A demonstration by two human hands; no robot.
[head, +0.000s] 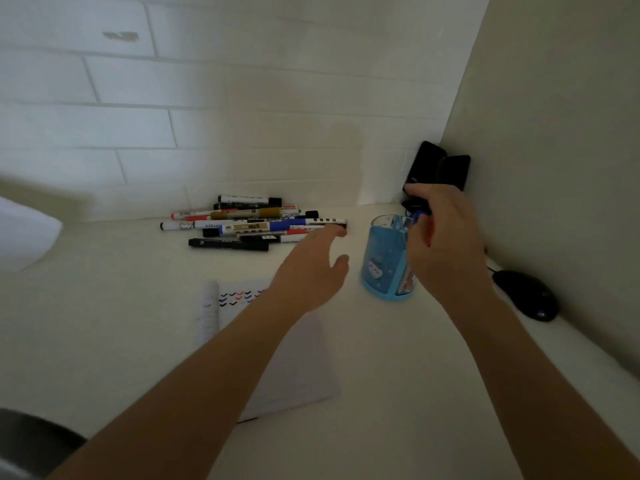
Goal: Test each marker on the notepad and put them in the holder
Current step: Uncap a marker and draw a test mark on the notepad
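Several markers [242,223] lie in a loose pile against the back wall of the white desk. My left hand [311,268] stretches toward the pile's right end with fingers apart, its fingertips at the nearest marker, holding nothing. The blue holder [384,265] stands to the right of the pile. My right hand [443,237] is closed on a blue marker [417,216] whose tip sits at the holder's rim. The white notepad [294,358] lies in front, partly under my left forearm, with rows of small coloured tick marks [240,297] near its top.
A black computer mouse [526,294] with its cable sits at the right by the side wall. Two dark devices [440,168] lean in the back right corner. A white object [24,233] stands at the far left. A dark chair part [31,441] shows at the bottom left.
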